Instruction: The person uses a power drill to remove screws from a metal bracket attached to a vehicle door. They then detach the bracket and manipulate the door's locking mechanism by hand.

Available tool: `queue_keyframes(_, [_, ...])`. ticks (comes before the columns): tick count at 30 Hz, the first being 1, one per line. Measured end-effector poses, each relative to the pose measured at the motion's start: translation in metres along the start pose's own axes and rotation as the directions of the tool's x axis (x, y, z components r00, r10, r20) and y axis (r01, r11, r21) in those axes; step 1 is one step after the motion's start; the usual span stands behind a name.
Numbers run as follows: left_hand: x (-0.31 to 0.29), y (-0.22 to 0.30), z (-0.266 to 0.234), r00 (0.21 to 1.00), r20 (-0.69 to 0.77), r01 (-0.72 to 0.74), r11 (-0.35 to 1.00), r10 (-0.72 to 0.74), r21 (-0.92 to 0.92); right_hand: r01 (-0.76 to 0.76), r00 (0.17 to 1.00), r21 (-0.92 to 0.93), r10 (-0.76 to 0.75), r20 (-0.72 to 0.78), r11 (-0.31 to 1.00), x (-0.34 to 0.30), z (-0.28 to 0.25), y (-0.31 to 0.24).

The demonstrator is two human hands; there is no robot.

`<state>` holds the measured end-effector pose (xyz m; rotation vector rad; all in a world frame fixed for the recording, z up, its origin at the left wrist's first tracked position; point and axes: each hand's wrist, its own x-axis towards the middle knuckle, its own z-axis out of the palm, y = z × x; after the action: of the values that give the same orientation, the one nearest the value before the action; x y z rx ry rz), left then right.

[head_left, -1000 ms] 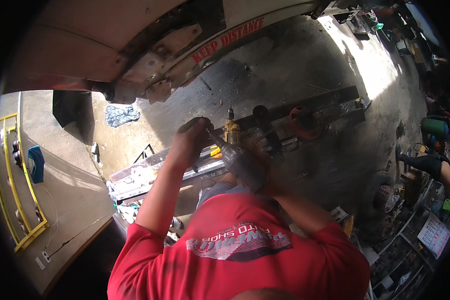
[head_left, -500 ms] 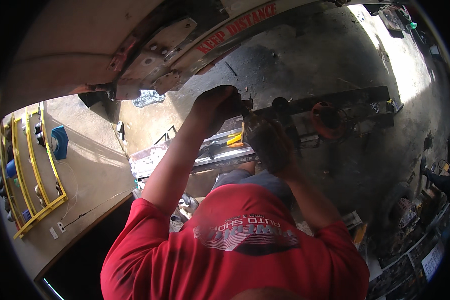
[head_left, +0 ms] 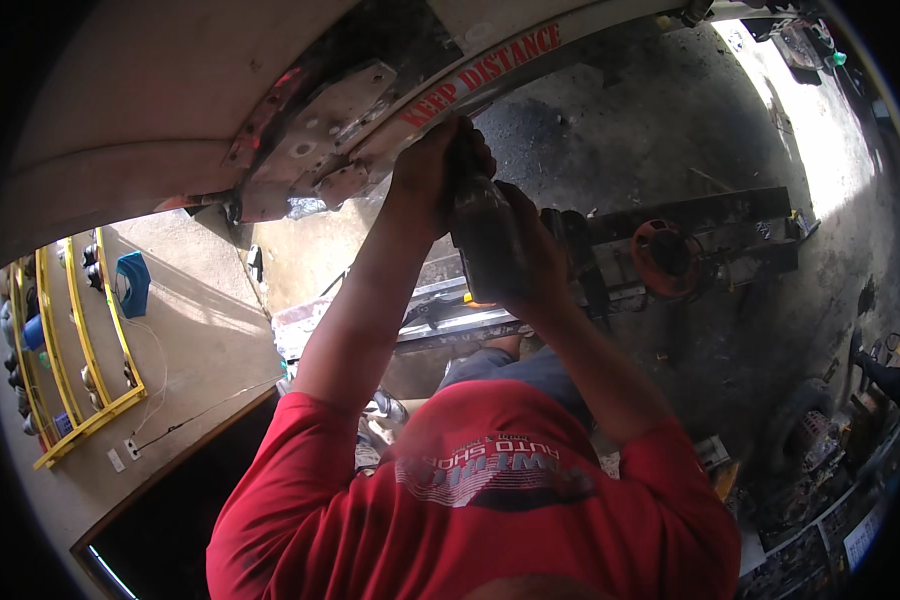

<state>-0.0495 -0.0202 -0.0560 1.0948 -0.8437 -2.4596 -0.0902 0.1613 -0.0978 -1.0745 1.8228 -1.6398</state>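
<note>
Both my hands are raised in front of me, close to the lower edge of a pale vehicle panel (head_left: 355, 105). They hold a dark, dull bottle-shaped thing (head_left: 487, 240), with a broad body and a narrower upper end. My left hand (head_left: 438, 170) is closed round the narrow end. Around the right side of the body my right hand (head_left: 538, 260) is wrapped, its fingers partly in shadow. The shade hides the thing's exact kind.
Below my hands runs a long metal piece (head_left: 450, 310) with small tools on it. To the right lie a dark beam (head_left: 710, 207) and a round orange-red part (head_left: 665, 258). A yellow rack (head_left: 90, 350) stands left, near a blue piece (head_left: 132, 283).
Both hands have moved up and slightly left with the bottle-shaped thing, nearer the panel. It now stands more upright. The view has shifted slightly.
</note>
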Motion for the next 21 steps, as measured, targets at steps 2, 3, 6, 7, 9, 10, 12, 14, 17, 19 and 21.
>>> queue_keyframes(2, [0.008, 0.006, 0.002, 1.000, 0.015, -0.007, 0.998, 0.008, -0.063, -0.006, 1.000, 0.008, 0.006, -0.003, 1.000, 0.010, 0.000, -0.001])
queue_keyframes(3, [0.010, 0.010, 0.006, 0.999, 0.043, -0.011, 0.996, 0.015, -0.089, 0.038, 0.999, 0.012, -0.038, -0.022, 0.999, 0.020, -0.005, -0.009])
queue_keyframes(6, [0.017, 0.028, 0.020, 0.994, 0.101, -0.040, 0.997, 0.047, -0.062, 0.090, 0.995, 0.138, -0.082, -0.064, 0.986, 0.040, -0.004, -0.004])
queue_keyframes(7, [0.019, 0.032, 0.023, 0.991, 0.117, -0.055, 0.998, 0.059, -0.036, 0.095, 0.994, 0.199, -0.082, -0.075, 0.975, 0.045, -0.002, -0.001])
queue_keyframes(9, [0.023, 0.038, 0.027, 0.987, 0.108, -0.120, 0.992, 0.116, 0.030, 0.092, 0.994, 0.150, -0.082, -0.074, 0.984, 0.055, -0.003, -0.001])
queue_keyframes(10, [0.023, 0.042, 0.030, 0.986, 0.127, -0.109, 0.994, 0.109, -0.008, 0.106, 0.993, 0.125, -0.097, -0.072, 0.986, 0.060, -0.005, -0.004])
queue_keyframes(12, [0.022, 0.044, 0.031, 0.982, 0.151, -0.109, 0.993, 0.113, -0.039, 0.134, 0.990, 0.107, -0.128, -0.064, 0.985, 0.065, -0.006, -0.005])
queue_keyframes(14, [0.022, 0.042, 0.027, 0.978, 0.160, -0.130, 0.991, 0.133, -0.027, 0.162, 0.986, 0.119, -0.157, -0.053, 0.980, 0.064, -0.006, 0.000])
queue_keyframes(17, [0.031, 0.029, 0.005, 0.979, 0.161, -0.124, 0.992, 0.123, -0.005, 0.099, 0.995, 0.198, -0.096, -0.026, 0.975, 0.054, 0.005, 0.017])
queue_keyframes(19, [0.034, 0.026, -0.001, 0.990, 0.107, -0.082, 0.994, 0.090, -0.075, 0.103, 0.995, 0.172, -0.100, -0.027, 0.980, 0.052, 0.006, 0.016])
queue_keyframes(21, [0.036, 0.024, -0.002, 0.990, 0.099, -0.092, 0.994, 0.097, -0.056, 0.093, 0.996, 0.155, -0.090, -0.025, 0.984, 0.051, 0.006, 0.018])
